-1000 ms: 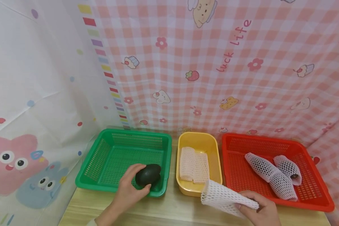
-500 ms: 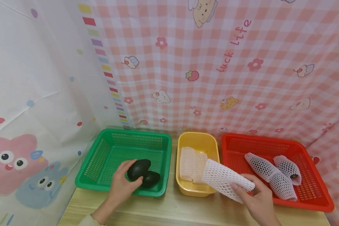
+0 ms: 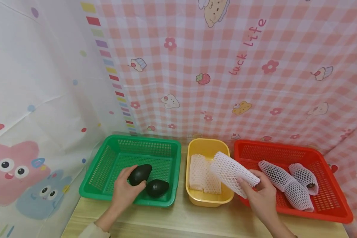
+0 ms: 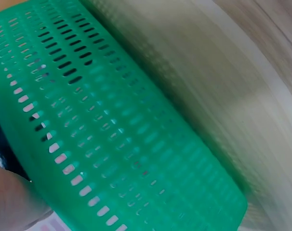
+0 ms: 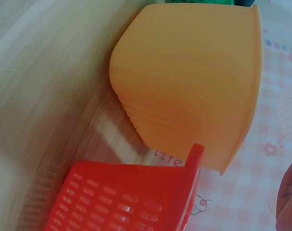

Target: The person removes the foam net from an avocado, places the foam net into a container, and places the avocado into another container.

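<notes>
On table (image 3: 172, 221): left basket (image 3: 154, 157), middle tub (image 3: 208, 201), right basket (image 3: 273, 149). Avocado (image 3: 157, 188) near-right in left basket; foam nets (image 3: 197, 173) in tub; netted fruits (image 3: 298, 195) in right.

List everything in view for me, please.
Green basket: one, green, left.
Yellow tub: one, yellow, middle.
Red basket: one, red, right.
Fruits: two, blackish, one in green basket, one held.
Foam nets: apparently two, pinkish white, in yellow tub.
Held net: one, white, right of centre.
Netted things: apparently three, white, in red basket.
Table: one, pale wood, underneath.
Checked cloth: one, pink and white, behind.
Patterned cloth: one, white, left.
Sleeve: one, cream, left forearm.
Left hand: one, gripping a fruit.
Right hand: one, gripping net.
</notes>
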The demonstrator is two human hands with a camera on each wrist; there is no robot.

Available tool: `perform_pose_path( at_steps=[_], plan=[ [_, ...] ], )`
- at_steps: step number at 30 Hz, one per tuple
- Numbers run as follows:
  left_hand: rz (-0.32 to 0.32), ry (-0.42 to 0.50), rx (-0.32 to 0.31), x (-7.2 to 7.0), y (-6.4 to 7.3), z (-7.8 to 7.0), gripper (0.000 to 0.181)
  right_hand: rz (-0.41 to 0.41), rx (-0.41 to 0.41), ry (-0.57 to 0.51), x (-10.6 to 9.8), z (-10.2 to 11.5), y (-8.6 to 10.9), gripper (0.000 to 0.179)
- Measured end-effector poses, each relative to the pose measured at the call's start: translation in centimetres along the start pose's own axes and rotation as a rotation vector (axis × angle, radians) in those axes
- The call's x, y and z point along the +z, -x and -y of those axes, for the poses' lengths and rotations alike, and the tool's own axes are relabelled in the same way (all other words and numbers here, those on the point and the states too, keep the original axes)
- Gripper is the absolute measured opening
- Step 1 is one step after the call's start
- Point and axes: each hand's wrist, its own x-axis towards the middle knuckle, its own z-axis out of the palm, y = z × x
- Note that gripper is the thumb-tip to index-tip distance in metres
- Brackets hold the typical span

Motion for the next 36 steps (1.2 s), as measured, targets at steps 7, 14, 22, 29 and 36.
perform_pose_path(
  at_steps=[7,14,22,29,36],
  plan=[
    [0.029,-0.046,-0.046,-0.2,-0.3,0.8,0.065,-0.010,-0.004,-0.056,0.9,-0.9,-0.7,0.037],
    [0.072,-0.088,-0.094,-0.5,-0.6,1.1,0.065,-0.035,0.022,-0.018,2.0,-1.8,-1.1,0.036],
    [0.088,-0.121,-0.112,-0.7,-0.9,1.2,0.066,-0.057,-0.026,0.161,3.1,-2.3,-1.5,0.034],
    [0.096,-0.152,-0.105,-0.6,-1.0,1.5,0.067,-0.112,-0.071,0.292,4.3,-3.0,-2.3,0.035],
    [0.094,-0.154,-0.106,-0.4,-0.9,1.6,0.067,-0.174,-0.115,0.382,5.5,-3.4,-2.7,0.032]
  ],
)
